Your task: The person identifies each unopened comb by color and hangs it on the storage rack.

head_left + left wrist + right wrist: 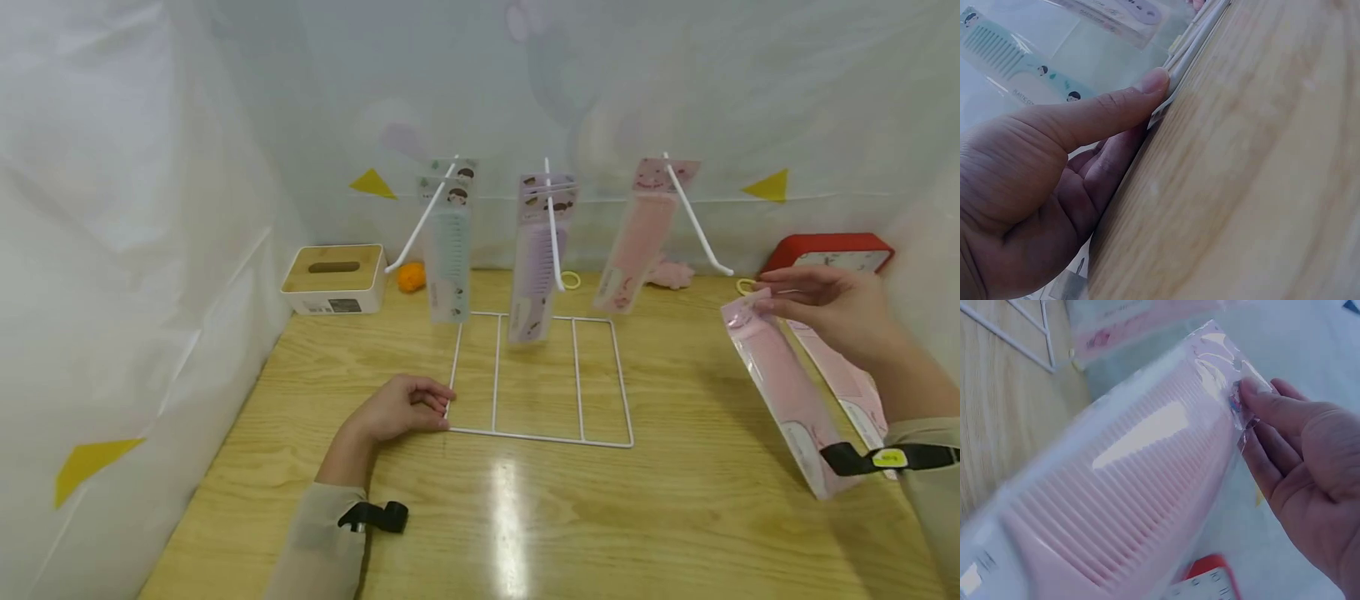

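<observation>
My right hand (pixel 832 312) pinches the top of a clear-wrapped pink comb (pixel 783 379), raised at the table's right and hanging tilted. In the right wrist view the thumb presses the wrapper's header, and the comb's teeth (pixel 1129 481) show through the plastic. A second packaged pink comb (pixel 843 375) lies behind it, partly hidden. My left hand (pixel 401 408) grips the left side of a white wire frame (pixel 540 437) near its front corner. Above the frame, white hooks carry packaged green combs (pixel 448 258), purple combs (pixel 536 267) and a pink comb (pixel 637 242).
A tissue box (pixel 333 279) stands at the back left beside an orange item (pixel 411 277). A red-framed clock (pixel 832 246) is behind my right hand. A pink toy (pixel 670 273) and a yellow ring (pixel 571 280) lie at the back. White sheeting surrounds the wooden table (pixel 637 525).
</observation>
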Demonstrator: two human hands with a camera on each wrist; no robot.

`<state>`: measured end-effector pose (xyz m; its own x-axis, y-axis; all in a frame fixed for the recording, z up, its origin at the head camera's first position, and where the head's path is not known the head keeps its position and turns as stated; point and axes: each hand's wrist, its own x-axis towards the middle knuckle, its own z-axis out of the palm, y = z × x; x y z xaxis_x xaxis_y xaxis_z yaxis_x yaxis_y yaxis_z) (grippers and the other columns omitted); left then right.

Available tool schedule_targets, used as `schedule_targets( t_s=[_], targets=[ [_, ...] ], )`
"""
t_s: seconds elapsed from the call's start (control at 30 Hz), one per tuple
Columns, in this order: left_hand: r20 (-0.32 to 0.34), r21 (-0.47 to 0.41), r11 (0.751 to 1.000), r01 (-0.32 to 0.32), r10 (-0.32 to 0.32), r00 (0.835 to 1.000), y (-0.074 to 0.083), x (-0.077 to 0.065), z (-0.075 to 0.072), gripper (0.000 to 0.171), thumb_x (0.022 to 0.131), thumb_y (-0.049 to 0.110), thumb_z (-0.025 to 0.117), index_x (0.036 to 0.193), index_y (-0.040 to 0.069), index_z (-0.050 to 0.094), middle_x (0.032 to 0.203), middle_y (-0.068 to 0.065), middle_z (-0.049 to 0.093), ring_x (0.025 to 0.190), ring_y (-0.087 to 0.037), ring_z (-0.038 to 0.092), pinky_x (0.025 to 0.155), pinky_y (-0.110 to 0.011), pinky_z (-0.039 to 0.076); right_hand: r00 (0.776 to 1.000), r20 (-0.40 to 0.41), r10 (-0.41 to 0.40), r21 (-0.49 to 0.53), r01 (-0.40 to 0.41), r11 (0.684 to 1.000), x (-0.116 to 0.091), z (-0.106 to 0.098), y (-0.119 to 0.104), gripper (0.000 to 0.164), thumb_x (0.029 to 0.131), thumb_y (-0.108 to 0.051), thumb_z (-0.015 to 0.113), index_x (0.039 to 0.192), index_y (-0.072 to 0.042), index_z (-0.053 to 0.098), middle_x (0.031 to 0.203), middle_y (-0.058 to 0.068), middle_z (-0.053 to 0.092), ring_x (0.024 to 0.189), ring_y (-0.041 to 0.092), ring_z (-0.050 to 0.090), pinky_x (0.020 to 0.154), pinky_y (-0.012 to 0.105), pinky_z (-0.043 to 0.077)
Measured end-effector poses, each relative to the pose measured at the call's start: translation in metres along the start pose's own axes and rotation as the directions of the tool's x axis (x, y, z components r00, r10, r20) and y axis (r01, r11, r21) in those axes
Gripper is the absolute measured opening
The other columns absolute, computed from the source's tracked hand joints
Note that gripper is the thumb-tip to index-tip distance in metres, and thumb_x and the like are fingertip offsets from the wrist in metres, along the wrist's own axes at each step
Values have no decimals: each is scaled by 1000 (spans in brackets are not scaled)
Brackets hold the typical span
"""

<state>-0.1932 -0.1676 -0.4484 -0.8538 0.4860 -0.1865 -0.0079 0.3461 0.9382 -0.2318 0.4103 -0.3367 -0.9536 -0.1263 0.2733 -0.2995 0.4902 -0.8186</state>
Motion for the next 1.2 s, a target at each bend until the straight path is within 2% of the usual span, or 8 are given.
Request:
schedule_targets(
  t_s=[0.17, 0.37, 0.47, 0.53, 0.63, 0.7, 0.93, 1.2],
  targets=[
    [5, -11, 1000, 0, 0, 1000, -1, -1, -1, 40, 83, 2, 79, 120, -5, 66, 101, -19, 68, 87, -15, 67, 78, -23, 59, 994, 26, -103, -1, 103, 995, -17, 1, -37, 36, 85, 17, 67, 120, 7, 65, 102, -16, 76, 87, -2, 72, 71, 11, 56],
    [1, 6, 1000, -4, 4, 1000, -2, -1, 0, 39, 83, 4, 80, 119, -3, 67, 100, -18, 69, 88, -16, 65, 77, -22, 58, 985, -11, -174, 5, 174, 985, -32, 7, -76, 30, 83, 23, 64, 111, 12, 67, 95, -11, 78, 81, 2, 73, 71, 12, 56],
    [1, 2, 1000, -4, 4, 1000, -2, -2, 1, 40, 83, 5, 80, 120, -3, 67, 101, -18, 69, 89, -16, 65, 77, -22, 57, 977, -26, -210, 111, 212, 971, -38, 15, -95, 27, 81, 26, 63, 105, 16, 67, 94, -3, 79, 79, 7, 74, 70, 14, 57],
    [1, -1, 1000, -2, 2, 1000, -3, -3, 0, 40, 83, 4, 80, 120, -4, 67, 101, -18, 70, 89, -16, 65, 77, -22, 57, 967, -31, -252, 205, 253, 945, -41, 21, -109, 26, 79, 30, 61, 102, 20, 66, 94, 2, 79, 80, 10, 75, 70, 16, 58],
    [-4, 2, 1000, 5, -5, 1000, -4, -6, 0, 41, 83, 4, 80, 121, -4, 67, 100, -18, 70, 88, -16, 66, 78, -22, 58, 946, -45, -322, 406, 311, 859, -44, 31, -125, 25, 77, 34, 58, 100, 26, 63, 95, 14, 77, 82, 17, 75, 73, 19, 59],
    [-9, 10, 1000, 6, -6, 1000, -5, -7, -1, 41, 83, 3, 80, 121, -4, 66, 100, -17, 70, 88, -16, 67, 78, -22, 58, 934, -67, -352, 468, 341, 815, -46, 37, -136, 25, 76, 36, 57, 100, 28, 61, 95, 17, 77, 83, 20, 75, 75, 21, 60],
    [-6, 17, 1000, 0, 0, 1000, -2, -4, -2, 40, 83, 6, 81, 120, -2, 67, 100, -16, 70, 88, -15, 67, 79, -23, 58, 917, -216, -336, 541, 399, 741, -47, 53, -160, 23, 75, 35, 59, 97, 30, 58, 94, 19, 76, 82, 23, 75, 78, 25, 60],
    [7, 13, 1000, -7, 7, 1000, 2, -1, 0, 39, 84, 4, 79, 120, -4, 67, 101, -19, 69, 89, -17, 66, 78, -22, 58, 898, -268, -349, 624, 438, 647, -38, 61, -169, 22, 72, 40, 55, 93, 33, 57, 90, 24, 73, 76, 27, 75, 72, 30, 61]
  ],
)
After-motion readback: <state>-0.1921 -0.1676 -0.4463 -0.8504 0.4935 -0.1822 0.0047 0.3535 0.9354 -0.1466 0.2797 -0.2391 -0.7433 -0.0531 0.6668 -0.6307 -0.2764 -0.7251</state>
